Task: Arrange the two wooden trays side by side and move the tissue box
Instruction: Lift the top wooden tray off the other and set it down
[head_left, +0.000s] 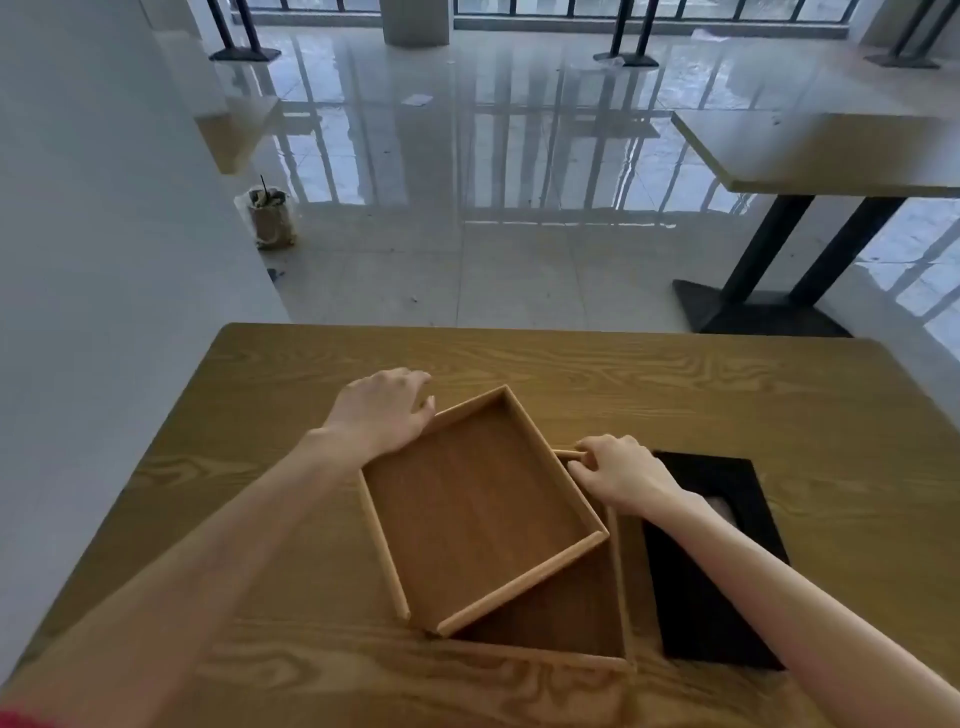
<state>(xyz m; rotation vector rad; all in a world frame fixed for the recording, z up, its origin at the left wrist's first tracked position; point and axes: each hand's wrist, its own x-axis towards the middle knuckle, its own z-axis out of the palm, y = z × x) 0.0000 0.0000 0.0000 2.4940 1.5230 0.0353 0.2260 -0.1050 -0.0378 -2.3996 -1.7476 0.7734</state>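
Trays are not yet lying side by side: left hand (382, 410) is gripping the skewed upper tray (478, 504), right hand (621, 473) pinching the lower tray (571, 613), tissue box (717, 582) waiting unmoved just right of it.

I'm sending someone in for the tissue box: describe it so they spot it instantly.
Start at the wooden table nearest the camera. Two stacked wooden trays lie at its middle, and the tissue box lies flat just right of them, partly under the right forearm. It is the only black thing on the table.
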